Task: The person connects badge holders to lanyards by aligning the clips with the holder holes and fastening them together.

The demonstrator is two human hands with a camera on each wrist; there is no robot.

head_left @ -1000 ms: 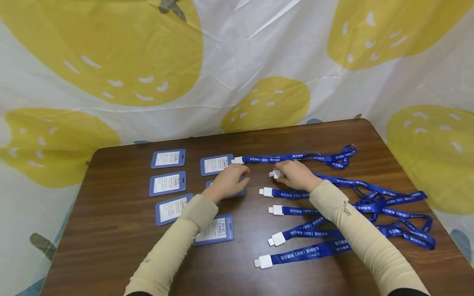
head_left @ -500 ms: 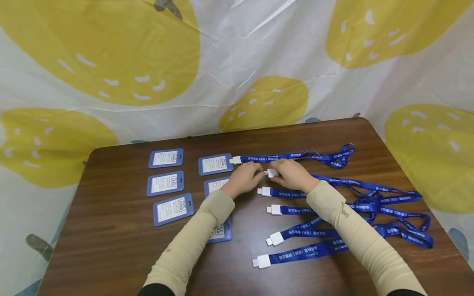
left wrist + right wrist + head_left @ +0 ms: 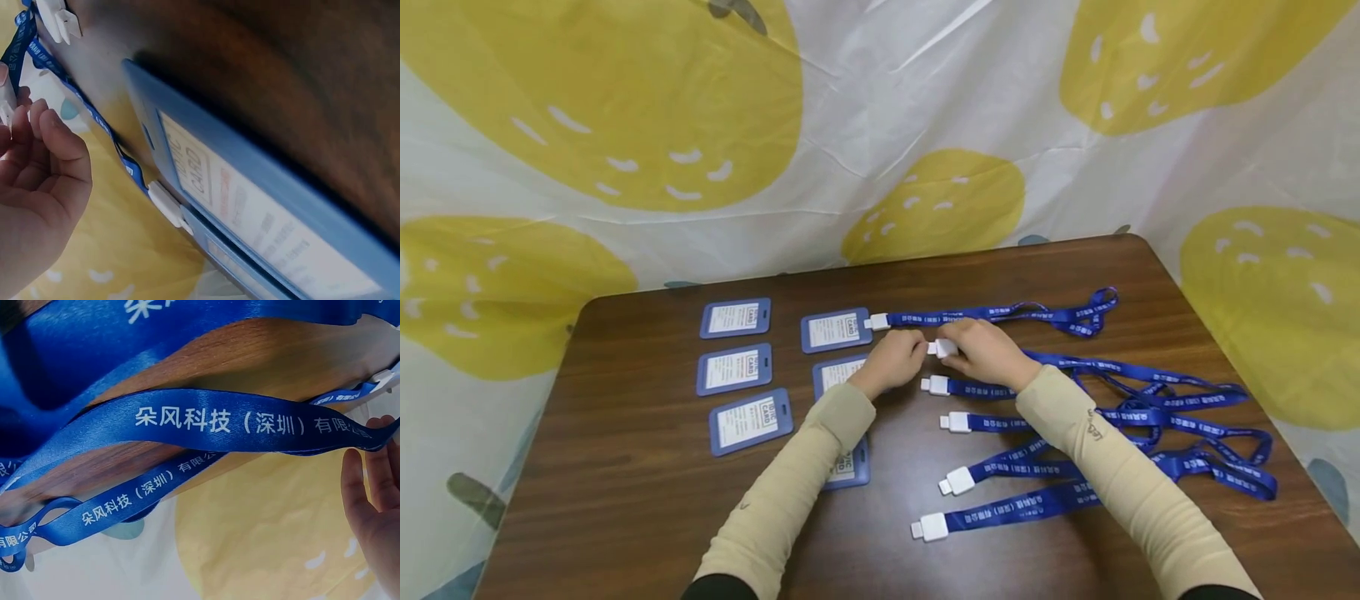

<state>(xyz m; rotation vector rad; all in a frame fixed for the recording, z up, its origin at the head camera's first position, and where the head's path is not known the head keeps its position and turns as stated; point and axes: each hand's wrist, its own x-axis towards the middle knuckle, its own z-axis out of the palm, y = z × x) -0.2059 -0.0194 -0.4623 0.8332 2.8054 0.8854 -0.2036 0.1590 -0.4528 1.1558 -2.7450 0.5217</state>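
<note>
My right hand (image 3: 988, 354) pinches the white clip (image 3: 944, 347) of a blue lanyard, whose strap (image 3: 250, 422) trails off to the right. My left hand (image 3: 893, 360) meets it from the left, thumb and fingertips at the narrow end of the clip; in the left wrist view this clip (image 3: 6, 100) is cut by the frame edge. Below the left hand lies a blue ID card holder (image 3: 837, 372), partly covered by it. Just behind, another card holder (image 3: 837, 332) has a lanyard clip (image 3: 877, 322) at its slot end.
Several more lanyards (image 3: 955, 422) lie on the right, clips pointing left, straps overlapping. Three card holders (image 3: 735, 369) form a column on the left. Another holder (image 3: 850, 471) sits partly under the left forearm. A fruit-print cloth (image 3: 880, 125) hangs behind the brown table (image 3: 625, 467).
My left hand has moved right from over the card holder to the clip in my right hand. The right hand has shifted slightly left with the clip.
</note>
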